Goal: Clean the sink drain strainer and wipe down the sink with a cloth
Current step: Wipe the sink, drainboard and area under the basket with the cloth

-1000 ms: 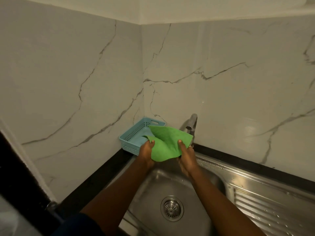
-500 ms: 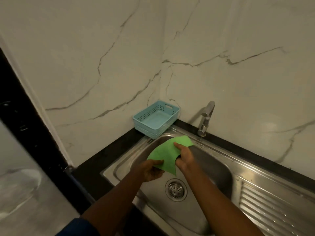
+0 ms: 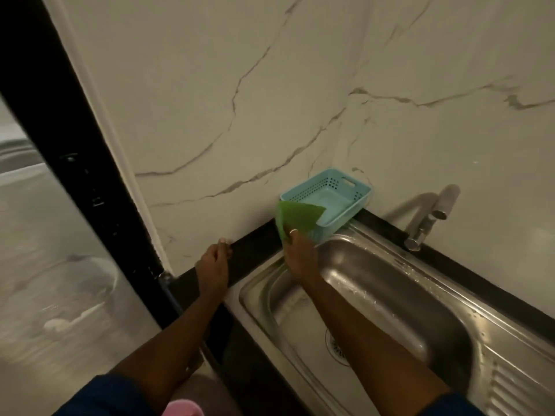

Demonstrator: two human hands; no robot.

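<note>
The left grip [image 3: 213,261] has let go and now rests empty, fingers loosely bent, on the worktop [image 3: 255,245]; the right grip [image 3: 300,255] alone pinches the cloth [image 3: 298,216] at the eleven o'clock corner of the sink [image 3: 372,274], likely starting the wipe

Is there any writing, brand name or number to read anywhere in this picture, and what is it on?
Drain strainer: dark marks around its rim, half hidden by the right forearm; too blurred to read.
Blue basket, green cloth, tap, sink: no text visible.
</note>
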